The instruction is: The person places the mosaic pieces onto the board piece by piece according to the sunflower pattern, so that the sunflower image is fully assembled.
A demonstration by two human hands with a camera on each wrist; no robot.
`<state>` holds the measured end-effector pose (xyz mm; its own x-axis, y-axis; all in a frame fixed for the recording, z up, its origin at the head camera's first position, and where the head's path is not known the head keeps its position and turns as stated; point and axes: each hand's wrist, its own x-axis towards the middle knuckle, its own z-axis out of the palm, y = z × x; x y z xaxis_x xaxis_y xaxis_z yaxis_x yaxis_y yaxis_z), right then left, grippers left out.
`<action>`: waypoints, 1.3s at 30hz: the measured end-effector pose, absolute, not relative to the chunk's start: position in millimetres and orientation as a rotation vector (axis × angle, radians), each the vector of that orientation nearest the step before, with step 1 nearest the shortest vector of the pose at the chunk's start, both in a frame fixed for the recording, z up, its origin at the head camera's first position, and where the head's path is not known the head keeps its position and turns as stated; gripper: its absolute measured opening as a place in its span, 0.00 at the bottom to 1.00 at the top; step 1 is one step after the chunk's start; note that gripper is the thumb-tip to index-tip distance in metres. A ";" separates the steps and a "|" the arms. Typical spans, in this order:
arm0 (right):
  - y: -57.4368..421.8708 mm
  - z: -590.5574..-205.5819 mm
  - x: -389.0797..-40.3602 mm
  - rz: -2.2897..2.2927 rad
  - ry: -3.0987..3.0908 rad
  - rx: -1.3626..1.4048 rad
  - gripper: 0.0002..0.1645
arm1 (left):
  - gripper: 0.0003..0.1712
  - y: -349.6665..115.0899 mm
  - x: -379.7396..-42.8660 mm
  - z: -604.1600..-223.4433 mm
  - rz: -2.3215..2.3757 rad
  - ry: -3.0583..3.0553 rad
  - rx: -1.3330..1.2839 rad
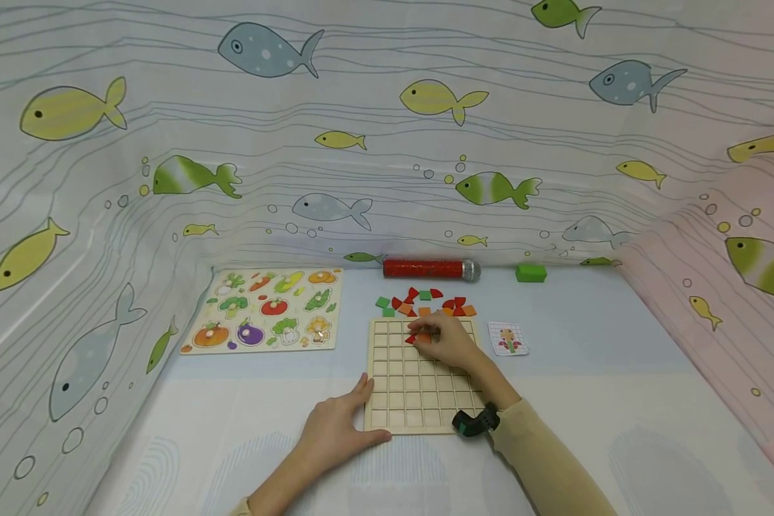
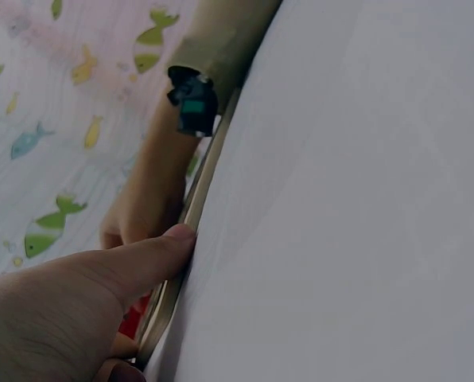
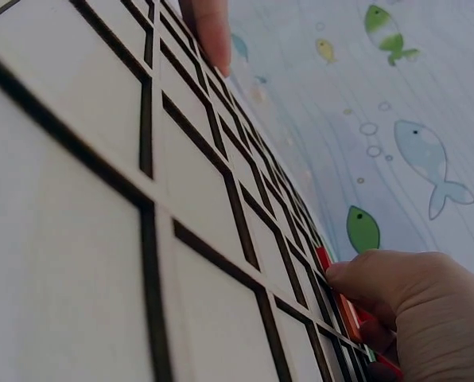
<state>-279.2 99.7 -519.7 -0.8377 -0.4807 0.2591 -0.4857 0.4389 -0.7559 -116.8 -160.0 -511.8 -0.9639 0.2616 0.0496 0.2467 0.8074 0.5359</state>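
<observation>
A square wooden grid board (image 1: pixel 396 387) lies on the table. My right hand (image 1: pixel 448 340) is over its upper part, with thumb and fingertips pinching a small red piece (image 1: pixel 411 339) at a cell. An orange piece (image 1: pixel 426 337) shows beside it, partly hidden by the fingers. In the right wrist view, the right thumb touches the red piece (image 3: pixel 324 258) at the grid. My left hand (image 1: pixel 335 426) is at the board's lower left corner, thumb along the bottom edge and fingers against the left side. The left wrist view shows that thumb on the board's edge (image 2: pixel 167 306).
Loose red, orange and green pieces (image 1: pixel 388 312) lie behind the board. A pattern card (image 1: pixel 508 339) is to its right, and a vegetable puzzle (image 1: pixel 264 326) to its left. A red microphone (image 1: pixel 426 269) and a green block (image 1: pixel 531 273) lie along the back wall.
</observation>
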 end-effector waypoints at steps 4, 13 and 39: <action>99.6 -518.5 -279.0 1.415 -2.671 0.880 0.15 | 0.59 -160.1 -117.1 -511.4 0.873 2.963 0.424; 99.8 -516.5 -278.5 1.391 -2.667 0.886 0.15 | 0.59 -159.9 -116.6 -510.4 0.878 2.960 0.423; 96.8 -485.0 -322.2 1.413 -2.753 0.579 0.18 | 0.58 -160.0 -116.1 -510.5 0.873 2.962 0.424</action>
<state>-322.2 96.8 -485.0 -0.9324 -0.3243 0.1596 -0.3187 0.5295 -0.7862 -116.1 -160.0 -510.5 -0.9627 0.2652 0.0533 0.2517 0.8061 0.5357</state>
